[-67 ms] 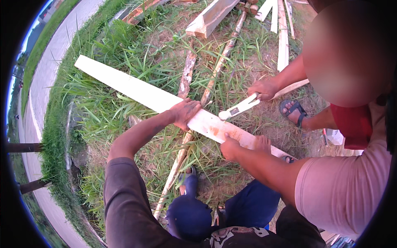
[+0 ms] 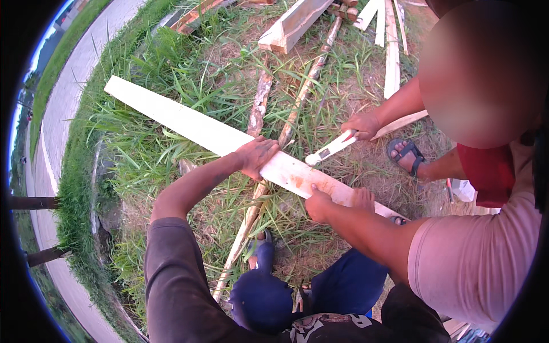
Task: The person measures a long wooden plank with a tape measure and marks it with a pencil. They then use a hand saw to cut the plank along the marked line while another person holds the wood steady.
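Note:
A long white plank [image 2: 189, 123] lies slanted across the grass, from upper left to lower right. My left hand [image 2: 257, 157], on a dark-sleeved arm, presses down on its middle and grips its edge. My right hand is not in view. A co-worker in a pink shirt crouches at the right. One of their hands [image 2: 319, 203] holds the plank just below mine. Their other hand [image 2: 360, 123] holds a pale flat-bladed tool [image 2: 329, 150] whose tip rests near the plank's upper edge.
Thin rough poles [image 2: 260, 106] lie in the grass under the plank, and more sawn boards [image 2: 294, 23] are stacked at the top. The co-worker's sandalled foot [image 2: 406, 154] is at the right. A paved path [image 2: 63, 108] curves along the left. My knees in blue trousers [image 2: 263, 297] are below.

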{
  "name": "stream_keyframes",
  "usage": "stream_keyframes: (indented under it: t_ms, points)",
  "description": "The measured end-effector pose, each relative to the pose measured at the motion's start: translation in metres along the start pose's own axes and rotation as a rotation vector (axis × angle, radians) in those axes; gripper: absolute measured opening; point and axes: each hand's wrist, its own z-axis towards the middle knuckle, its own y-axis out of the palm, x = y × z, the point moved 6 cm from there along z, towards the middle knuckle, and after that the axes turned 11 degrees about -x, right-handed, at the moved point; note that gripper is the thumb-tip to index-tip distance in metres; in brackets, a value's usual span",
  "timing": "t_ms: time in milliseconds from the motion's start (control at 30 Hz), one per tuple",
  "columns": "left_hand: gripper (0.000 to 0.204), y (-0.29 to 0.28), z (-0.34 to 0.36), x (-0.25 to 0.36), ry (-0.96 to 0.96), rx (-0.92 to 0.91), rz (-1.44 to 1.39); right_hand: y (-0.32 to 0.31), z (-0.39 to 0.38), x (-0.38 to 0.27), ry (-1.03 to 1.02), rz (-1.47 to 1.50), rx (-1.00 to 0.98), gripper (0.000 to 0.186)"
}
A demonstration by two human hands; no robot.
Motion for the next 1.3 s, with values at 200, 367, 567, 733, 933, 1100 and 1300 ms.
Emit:
stream_keyframes:
  t_ms: [200, 367, 567, 733, 933, 1100, 1300]
  points:
    - [0.113, 0.004, -0.007, -0.011, 0.0, 0.109, 0.092, -0.026, -0.028, 0.011, -0.072, 0.1, -0.026, 0.038]
    - [0.113, -0.003, 0.006, -0.005, 0.018, 0.038, 0.048, 0.057, -0.044, 0.042, 0.098, 0.77, 0.442, 0.055]
    - [0.123, -0.006, 0.002, 0.002, -0.051, 0.002, 0.123, 0.127, -0.126, 0.019, 0.848, 0.958, 1.008, 0.098]
    - [0.136, 0.035, -0.006, 0.004, -0.529, 0.149, 0.22, 0.125, -0.134, 0.022, 0.809, 0.996, 1.025, 0.102]
    - [0.132, 0.075, -0.057, 0.08, -0.633, 0.139, -0.202, 0.122, -0.131, 0.014, 0.782, 1.082, 1.017, 0.112]
    - [0.136, 0.063, -0.062, 0.095, -0.637, 0.017, -0.24, 0.121, -0.138, 0.01, 0.822, 1.096, 1.045, 0.11]
    - [0.134, 0.061, -0.058, 0.099, -0.686, -0.107, -0.289, 0.13, -0.125, 0.007, 0.826, 1.039, 1.115, 0.108]
